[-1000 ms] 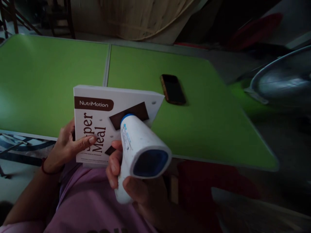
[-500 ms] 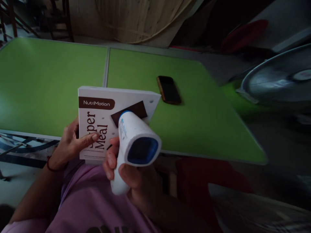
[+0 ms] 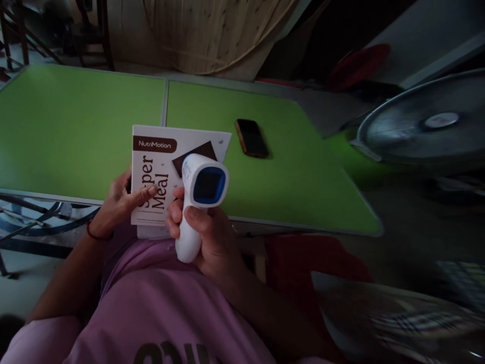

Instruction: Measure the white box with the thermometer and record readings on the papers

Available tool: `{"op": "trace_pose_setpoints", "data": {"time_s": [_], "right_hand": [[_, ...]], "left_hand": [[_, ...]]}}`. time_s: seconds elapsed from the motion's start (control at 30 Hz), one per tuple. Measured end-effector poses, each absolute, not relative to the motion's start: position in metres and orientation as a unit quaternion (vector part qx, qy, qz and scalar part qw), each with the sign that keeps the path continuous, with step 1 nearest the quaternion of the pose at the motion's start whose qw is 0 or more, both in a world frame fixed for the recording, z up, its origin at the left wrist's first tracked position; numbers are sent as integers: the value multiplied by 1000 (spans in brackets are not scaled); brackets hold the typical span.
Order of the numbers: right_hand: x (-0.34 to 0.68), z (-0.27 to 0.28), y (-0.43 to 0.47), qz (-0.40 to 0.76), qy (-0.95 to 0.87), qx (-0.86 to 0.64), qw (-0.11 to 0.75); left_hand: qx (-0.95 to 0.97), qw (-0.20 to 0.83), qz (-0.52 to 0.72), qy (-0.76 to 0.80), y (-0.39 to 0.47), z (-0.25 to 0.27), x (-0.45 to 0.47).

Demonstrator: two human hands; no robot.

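My left hand (image 3: 125,199) grips the lower left of a white box (image 3: 178,135) printed "NutriMotion" and "Meal", its thumb lying across the front. My right hand (image 3: 202,230) is wrapped round the handle of a white infrared thermometer (image 3: 187,237). The thermometer's dark, blue-edged screen faces me, and its head covers part of the box front. Whether its nose touches the box, I cannot tell. Both things are held up before my body, at the near edge of the green table (image 3: 94,116).
On the table's right half lies a phone (image 3: 251,138) with a dark screen. A large round metal lid or pan (image 3: 409,124) stands to the right. A red cloth-like surface (image 3: 303,258) and a shiny plastic bag (image 3: 394,318) are at lower right. Wooden chairs (image 3: 91,40) stand behind.
The thermometer has moved up and shows its screen more squarely to me. The box is now more upright and appears slightly higher. The view has shifted a little. Both grips stay the same.
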State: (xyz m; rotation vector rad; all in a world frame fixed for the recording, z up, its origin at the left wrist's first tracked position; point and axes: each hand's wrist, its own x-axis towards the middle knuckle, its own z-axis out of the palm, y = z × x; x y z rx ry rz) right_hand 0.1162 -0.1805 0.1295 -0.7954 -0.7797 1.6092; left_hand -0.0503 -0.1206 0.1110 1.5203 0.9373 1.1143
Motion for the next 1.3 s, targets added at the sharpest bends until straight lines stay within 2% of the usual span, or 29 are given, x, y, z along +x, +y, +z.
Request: {"op": "trace_pose_setpoints", "data": {"time_s": [1.3], "right_hand": [[112, 130, -183, 667, -334, -340, 572]], "left_hand": [[612, 518, 466, 375, -123, 112, -53]]}}
